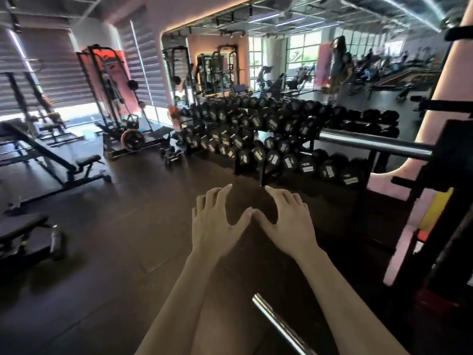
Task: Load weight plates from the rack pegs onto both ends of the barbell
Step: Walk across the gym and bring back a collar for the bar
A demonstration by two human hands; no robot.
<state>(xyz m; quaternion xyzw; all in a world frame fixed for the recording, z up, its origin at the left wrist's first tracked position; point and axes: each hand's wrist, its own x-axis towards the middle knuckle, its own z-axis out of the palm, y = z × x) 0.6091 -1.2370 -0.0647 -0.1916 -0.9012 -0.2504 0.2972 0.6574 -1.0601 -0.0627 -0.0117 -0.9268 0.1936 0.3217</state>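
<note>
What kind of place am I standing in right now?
A gym, on its free-weights floor: a long rack of dumbbells stands ahead, adjustable benches sit to the left, and a power rack stands behind them.

Dim, soft-focus room — window glare, edges warped.

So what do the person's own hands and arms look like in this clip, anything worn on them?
Both arms are bare from the bottom edge of the picture to the wrist: no sleeves, gloves, straps or wraps show. The left hand and right hand carry no rings, watch or bracelet that I can see. The fingernails are longish and look pale; any polish is too small to tell.
</note>
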